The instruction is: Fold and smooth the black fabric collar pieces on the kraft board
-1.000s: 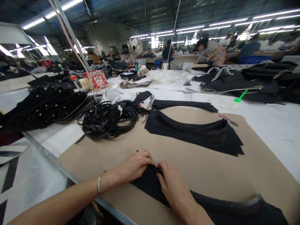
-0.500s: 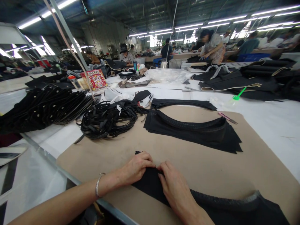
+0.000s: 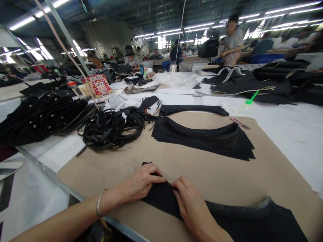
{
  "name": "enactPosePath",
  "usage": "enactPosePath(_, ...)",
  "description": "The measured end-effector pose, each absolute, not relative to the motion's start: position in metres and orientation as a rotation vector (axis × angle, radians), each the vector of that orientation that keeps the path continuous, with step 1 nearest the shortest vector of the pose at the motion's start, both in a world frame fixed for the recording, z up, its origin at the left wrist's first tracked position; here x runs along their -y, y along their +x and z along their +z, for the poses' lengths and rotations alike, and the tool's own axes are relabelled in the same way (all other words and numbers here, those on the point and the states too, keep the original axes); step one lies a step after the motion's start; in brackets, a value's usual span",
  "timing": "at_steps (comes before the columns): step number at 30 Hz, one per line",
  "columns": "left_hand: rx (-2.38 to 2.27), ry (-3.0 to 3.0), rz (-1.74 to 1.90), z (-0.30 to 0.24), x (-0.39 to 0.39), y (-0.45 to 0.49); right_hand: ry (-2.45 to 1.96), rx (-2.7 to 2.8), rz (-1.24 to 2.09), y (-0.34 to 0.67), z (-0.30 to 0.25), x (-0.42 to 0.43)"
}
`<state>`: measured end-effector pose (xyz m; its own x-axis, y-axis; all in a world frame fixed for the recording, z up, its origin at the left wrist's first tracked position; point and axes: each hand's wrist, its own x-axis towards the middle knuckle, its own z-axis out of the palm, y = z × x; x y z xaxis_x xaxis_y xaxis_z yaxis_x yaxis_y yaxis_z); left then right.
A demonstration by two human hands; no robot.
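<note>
A black fabric piece (image 3: pixel 161 198) with a ribbed curved edge (image 3: pixel 237 211) lies at the near edge of a tan board (image 3: pixel 196 171). My left hand (image 3: pixel 141 183), a bracelet on its wrist, presses the fabric's left end with its fingers curled onto it. Touching it from the right, my right hand (image 3: pixel 193 205) pinches the fabric's folded edge.
A stack of similar black pieces (image 3: pixel 202 139) lies further back on the board. A tangle of black straps (image 3: pixel 111 127) and a bigger pile (image 3: pixel 42 117) sit left. Small snips (image 3: pixel 239 123), a red printed bag (image 3: pixel 97 85) and black material (image 3: pixel 252 85) lie beyond. Other people work at far tables.
Both hands have slid slightly along the fabric edge, and a little more of its left corner shows beyond my left hand. The view has tilted slightly.
</note>
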<state>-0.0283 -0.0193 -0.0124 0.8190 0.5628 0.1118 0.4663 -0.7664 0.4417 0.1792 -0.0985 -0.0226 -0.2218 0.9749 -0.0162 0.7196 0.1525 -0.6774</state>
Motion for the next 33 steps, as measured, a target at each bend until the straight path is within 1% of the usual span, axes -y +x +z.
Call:
enactPosePath(7, -0.782, 2.69, 0.246, -0.011, 0.023, -0.032, -1.54, 2.028, 0.818, 0.188, -0.024, 0.103)
enactPosePath(15, -0.712, 2.727, 0.327, -0.014, 0.027, -0.025, -1.527, 2.058, 0.778, 0.197, -0.028, 0.108)
enactPosePath(23, -0.742, 2.773, 0.142, -0.005, 0.032, -0.014, -1.506, 2.066, 0.758, 0.2, -0.033, 0.108)
enactPosePath(29, -0.727, 2.81, 0.142, -0.005, 0.034, -0.015, -1.491, 2.084, 0.74, 0.21, -0.032, 0.113)
enactPosePath(33, -0.694, 2.827, 0.211, -0.008, 0.035, -0.015, -1.469, 2.109, 0.684, 0.217, -0.037, 0.118)
